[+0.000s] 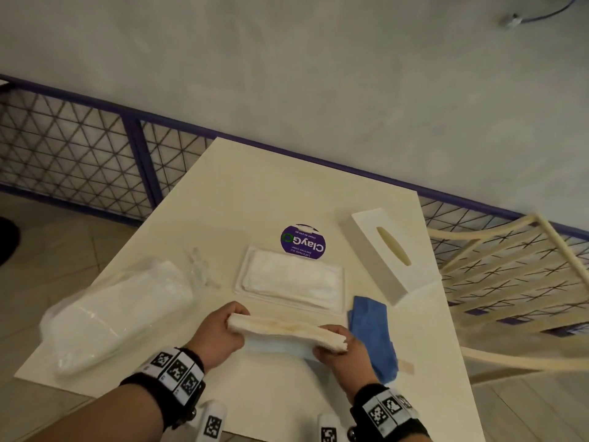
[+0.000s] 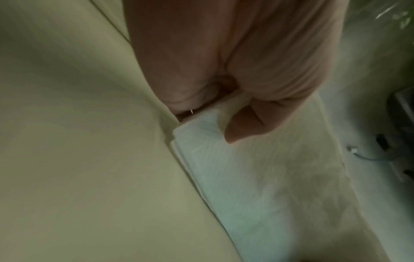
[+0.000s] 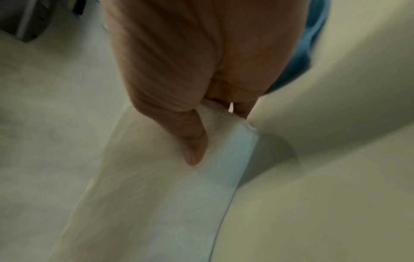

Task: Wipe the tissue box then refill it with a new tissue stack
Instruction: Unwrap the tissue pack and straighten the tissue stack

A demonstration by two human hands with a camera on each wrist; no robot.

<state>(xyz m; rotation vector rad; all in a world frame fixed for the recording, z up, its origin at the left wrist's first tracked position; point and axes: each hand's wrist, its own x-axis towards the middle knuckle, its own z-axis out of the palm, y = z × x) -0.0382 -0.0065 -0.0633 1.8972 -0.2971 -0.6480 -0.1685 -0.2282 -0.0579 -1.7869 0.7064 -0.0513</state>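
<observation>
1. The left hand [image 1: 216,333] pinches the left end of a white folded tissue stack [image 1: 287,330], thumb on top and fingers curled beneath.
2. The right hand [image 1: 338,349] pinches the stack's right end the same way, holding it just above the cream table [image 1: 287,186].
3. The white rectangular tissue box cover [image 1: 379,253] with an oval slot lies at the far right of the table.
4. The white shallow box base [image 1: 291,279], with tissues in it, sits mid-table beyond the hands.
5. A blue crumpled cloth [image 1: 373,333] lies beside the right hand.
6. A clear plastic tissue pack [image 1: 118,314] lies to the left.
</observation>
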